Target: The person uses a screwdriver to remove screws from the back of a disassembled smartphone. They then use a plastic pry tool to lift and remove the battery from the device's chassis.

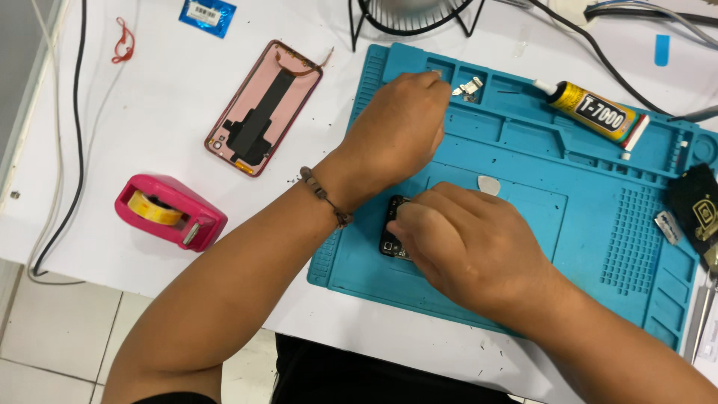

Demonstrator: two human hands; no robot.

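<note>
Blue ridged work mat (523, 247), pink tape dispenser (170, 211), pink phone back cover (264, 108), yellow glue tube (594, 112), white table (172, 67)

Bright, even light falls from above, washing the white worktop (187, 90) almost flat. Only soft, short shadows gather just under the fingers (419, 206) of the right hand (471, 251) on the blue mat (598, 194). Beyond the fingers the glue tube (594, 114) shows mild glare. Everything looks sharp, though the lower edges bend slightly.
</note>
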